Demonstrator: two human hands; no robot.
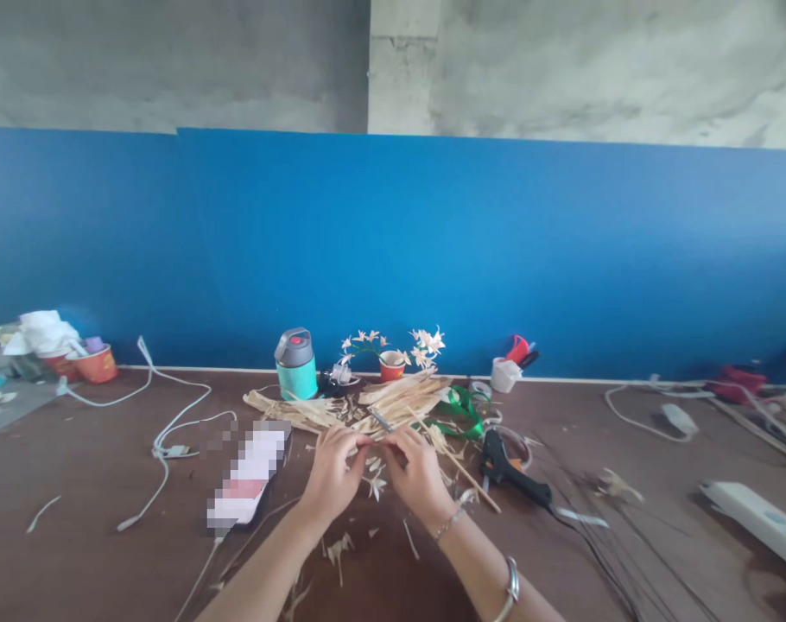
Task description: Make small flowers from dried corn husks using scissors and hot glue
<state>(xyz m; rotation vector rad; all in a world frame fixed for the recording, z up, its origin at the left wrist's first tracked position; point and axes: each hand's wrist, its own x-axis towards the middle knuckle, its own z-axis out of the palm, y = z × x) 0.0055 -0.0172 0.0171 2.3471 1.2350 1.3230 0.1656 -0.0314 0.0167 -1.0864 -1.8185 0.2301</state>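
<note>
You are in what looks like a craft workshop: your worktop (101, 466) bears a glue gun (526, 486), dry husks (399, 394), ribbon (477, 424) and flowers (427, 344), before a bare concrete wall (173, 65).

Left hand (333, 471) and right hand (417, 471) side by side, left of glue gun (510, 471), fingers (346, 439) bent, fingertips (364, 440) close together, forearms (278, 561) converging.

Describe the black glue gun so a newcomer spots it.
Below the blue partition stretches a dark brown table. On it, right of the right hand, lies the black glue gun. Its pistol shape and orange part distinguish it from the green ribbon nearby.
</note>
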